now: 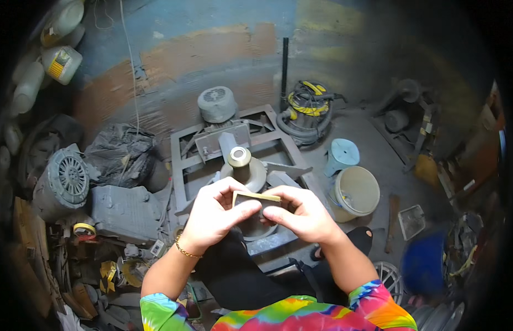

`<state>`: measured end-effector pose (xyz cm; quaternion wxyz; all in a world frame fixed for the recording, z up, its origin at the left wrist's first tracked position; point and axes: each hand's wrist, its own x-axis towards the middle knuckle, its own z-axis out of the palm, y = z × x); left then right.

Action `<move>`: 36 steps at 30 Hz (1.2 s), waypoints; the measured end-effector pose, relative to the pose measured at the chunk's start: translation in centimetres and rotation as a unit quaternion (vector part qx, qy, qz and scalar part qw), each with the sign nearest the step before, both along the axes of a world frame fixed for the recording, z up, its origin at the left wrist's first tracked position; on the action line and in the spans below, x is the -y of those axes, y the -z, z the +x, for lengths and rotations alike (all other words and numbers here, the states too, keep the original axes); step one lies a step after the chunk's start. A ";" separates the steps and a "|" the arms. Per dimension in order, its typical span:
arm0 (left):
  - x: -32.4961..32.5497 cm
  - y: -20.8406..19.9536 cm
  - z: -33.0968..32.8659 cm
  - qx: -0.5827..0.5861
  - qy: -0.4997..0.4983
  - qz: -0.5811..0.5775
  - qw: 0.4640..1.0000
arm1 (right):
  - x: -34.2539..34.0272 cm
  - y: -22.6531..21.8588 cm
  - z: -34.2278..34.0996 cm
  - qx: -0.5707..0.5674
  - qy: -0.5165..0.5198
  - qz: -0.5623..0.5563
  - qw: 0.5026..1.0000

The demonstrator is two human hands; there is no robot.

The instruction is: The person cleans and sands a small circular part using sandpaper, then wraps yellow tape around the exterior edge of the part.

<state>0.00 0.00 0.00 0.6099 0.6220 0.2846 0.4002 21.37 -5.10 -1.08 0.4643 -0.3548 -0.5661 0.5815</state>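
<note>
Both my hands hold a small, stiff, dark grey sheet with a tan edge [256, 196], which looks like sandpaper. My left hand [212, 214] pinches its left end, thumb on the near face and fingers behind. On the other end, my right hand [305, 216] has the same pinch, thumb tip close to the left one. Just beyond and below the sheet stands a machine spindle with a round metal piece [239, 157] on top, a hole in its middle. My hands partly hide the spindle's lower part and its round base [257, 175].
A steel frame [295, 153] carries the spindle and an electric motor [217, 105]. To the right are a vacuum cleaner [309, 107], a light-blue stool [344, 153] and a white bucket [372, 190]. Another motor [66, 179] and a grey metal housing [126, 214] lie left.
</note>
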 end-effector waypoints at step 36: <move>-0.9 0.8 -10.2 0.013 -0.116 -0.014 0.993 | -9.9 -5.3 -7.3 0.287 -0.203 -0.004 0.936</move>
